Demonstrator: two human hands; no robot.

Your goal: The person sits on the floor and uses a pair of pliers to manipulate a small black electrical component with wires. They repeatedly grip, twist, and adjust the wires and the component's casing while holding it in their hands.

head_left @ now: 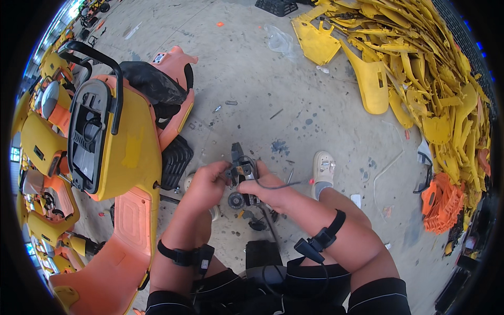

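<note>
1. Both forearms come up from the lower edge and meet in front of the person's knees, each with a black strap around it; the right one carries a small black box with a cable.
2. The left hand (209, 181) is curled, its fingertips pinching the left side of a small black mechanical part (240, 169).
3. The right hand (268, 190) wraps around the part from the right and below, thumb on top, fingers closed around it.
4. The part is dark, blocky and greasy-looking, with a narrow piece sticking up above the hands and a thin black wire (283, 185) trailing off to the right, ending in a small red tip.
5. It is held in the air above the concrete floor (294, 100), just over a round black disc-like piece (235, 200) and other dark bits.
6. An orange and yellow scooter body (113, 152) stands close on the left.
7. A heap of yellow plastic panels (420, 68) lies well apart on the right.
</note>
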